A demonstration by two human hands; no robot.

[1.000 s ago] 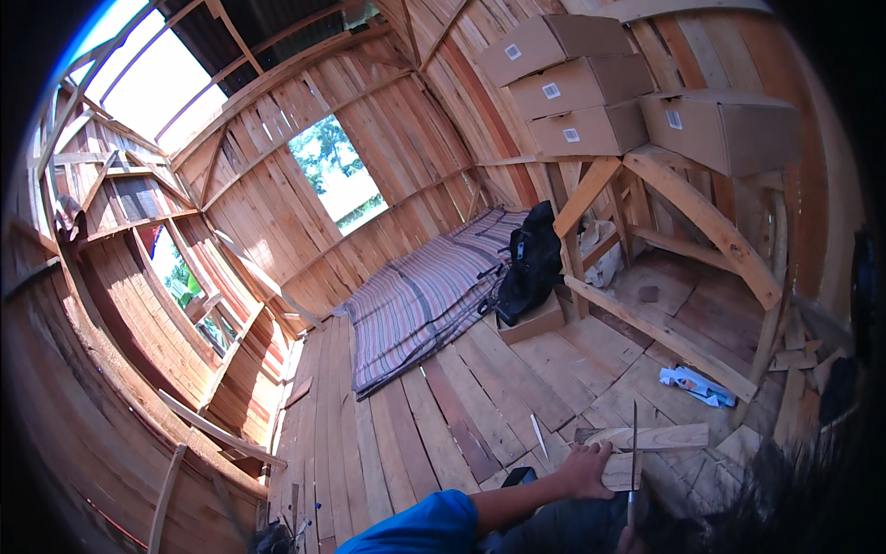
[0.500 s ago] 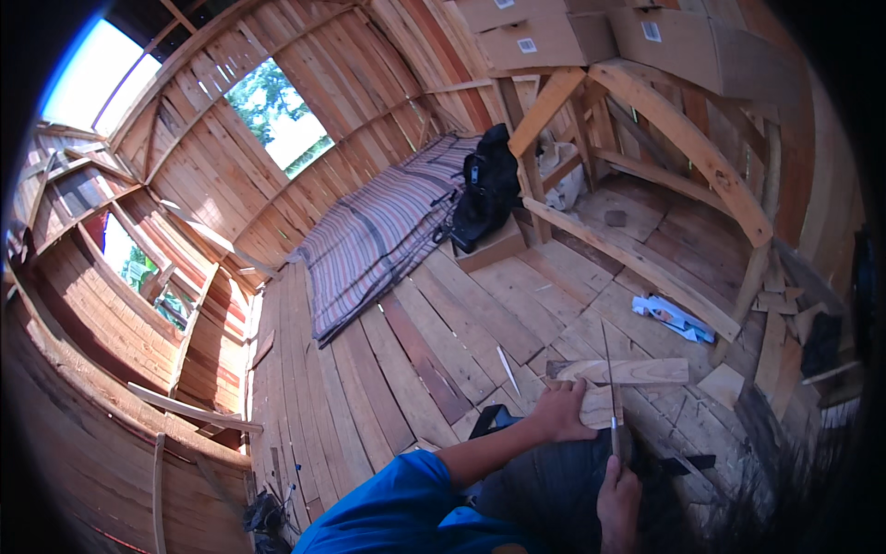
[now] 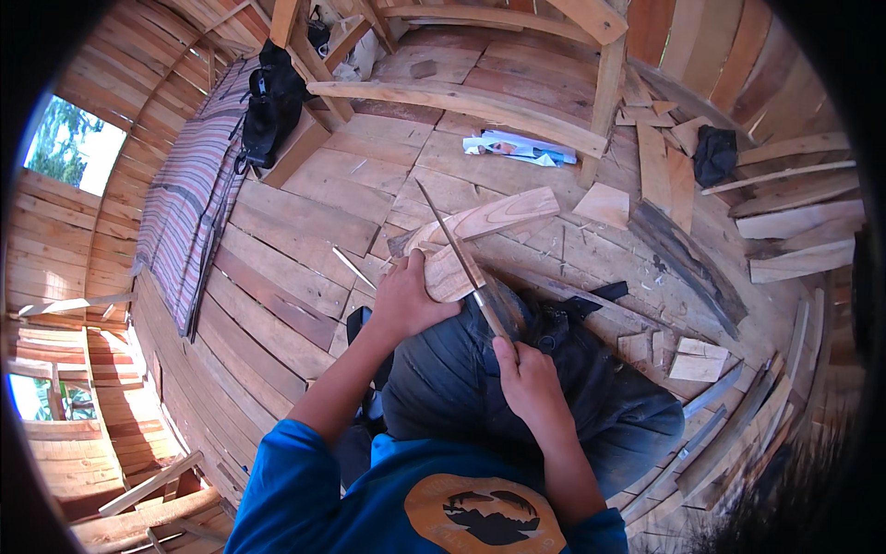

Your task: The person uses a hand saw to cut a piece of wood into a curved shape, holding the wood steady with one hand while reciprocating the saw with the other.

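Just ahead of the knees, here's the left hand [image 3: 403, 300], clamped on the small wood block [image 3: 449, 275], fingers over its left side, thumb along the near side. And the right hand [image 3: 531, 379], well back and to the right, curls tight around the handle of the knife [image 3: 491, 312].

Here's the line that matters: from the left hand the block lies immediately right and slightly ahead; from the right hand it's forward and left, beyond the handle. Left is plainly nearer, touching it. The blade points away and leftward, crossing the block's right side; whether it bites, can't tell. The block's own long axis? Hand and blade cover too much to call.

Outward now! Just past the block lies a board [image 3: 508, 217], slanting from near left to far right on the floor [image 3: 277, 268]. A pale strip [image 3: 353, 268] sits left of the board's left end. Over right, a dark slab [image 3: 688, 263]; farther ahead, a crumpled packet [image 3: 519, 148]. Toward the floor's far left corner, the striped mat [image 3: 194, 185], black bag [image 3: 270, 102] beside its right edge.
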